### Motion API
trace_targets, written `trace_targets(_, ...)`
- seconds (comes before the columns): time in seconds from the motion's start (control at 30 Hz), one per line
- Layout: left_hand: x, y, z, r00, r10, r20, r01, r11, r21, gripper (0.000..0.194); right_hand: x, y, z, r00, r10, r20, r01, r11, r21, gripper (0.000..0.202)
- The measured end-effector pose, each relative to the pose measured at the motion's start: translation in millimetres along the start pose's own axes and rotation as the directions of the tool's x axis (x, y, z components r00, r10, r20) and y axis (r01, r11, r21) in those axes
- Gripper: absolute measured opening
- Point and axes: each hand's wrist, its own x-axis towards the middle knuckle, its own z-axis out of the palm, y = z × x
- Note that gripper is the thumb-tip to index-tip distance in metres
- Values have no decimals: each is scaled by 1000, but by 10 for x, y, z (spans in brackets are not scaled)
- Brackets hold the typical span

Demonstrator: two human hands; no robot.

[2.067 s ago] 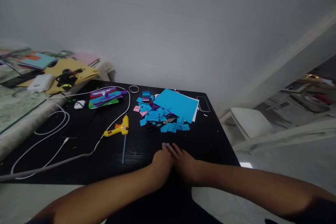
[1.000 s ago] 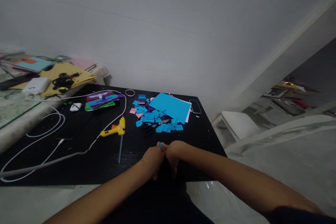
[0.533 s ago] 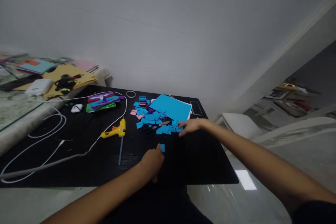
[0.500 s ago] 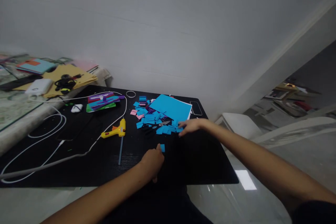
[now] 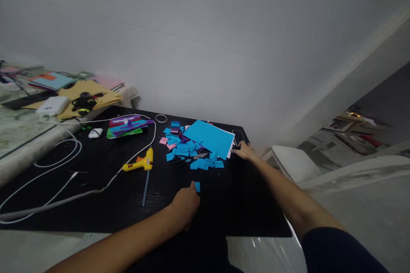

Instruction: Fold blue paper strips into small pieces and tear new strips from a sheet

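Near the table's front edge, my left hand (image 5: 186,207) is closed with its fingertips on a small blue paper piece (image 5: 197,187). My right hand (image 5: 244,151) reaches to the table's right side, its fingers apart, beside the right corner of a large blue sheet (image 5: 210,137); nothing shows in its grasp. Cut blue pieces (image 5: 182,149) lie in a heap left of and before the sheet, with a few pink pieces (image 5: 171,146) among them. Scissors (image 5: 200,156) rest half open on the heap.
A yellow glue gun (image 5: 141,162) with a glue stick lies left of centre. Behind it are coloured strips (image 5: 128,126). White cables (image 5: 77,192) cross the black table's (image 5: 109,213) left part. A white chair (image 5: 294,163) stands at right.
My right hand has moved right and away from the blue pieces to beside the large sheet's corner. My left hand stays at the small blue piece. The view has shifted slightly.
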Motion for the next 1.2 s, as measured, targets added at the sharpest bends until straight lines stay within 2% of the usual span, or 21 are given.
trace_targets(0.2,-57,14,-40,1000,13,1,-13,1000,2,114,-105,89,110,996,78,-53,-75,995,64,60)
trace_targets(0.47,-25,-56,136,998,2,-65,-9,994,-110,131,-257,161,314,956,251,-154,-227,961,158,106)
trace_targets(0.53,-11,-76,177,998,-5,-66,-4,991,-132,134,-305,143,390,941,287,-178,-258,951,168,112)
trace_targets(0.7,-43,-189,237,999,-38,21,42,967,-253,143,-440,92,526,924,285,-254,-250,955,161,104)
trace_targets(0.93,-206,-389,269,1000,15,21,-4,896,-443,135,-459,74,511,923,293,-250,-259,952,163,98)
trace_targets(1.03,-243,-420,307,999,34,-13,-36,883,-469,134,-462,69,500,923,296,-244,-260,951,169,96)
trace_targets(1.2,-308,-422,407,991,36,-130,-103,828,-552,138,-483,59,490,920,297,-255,-252,948,192,94)
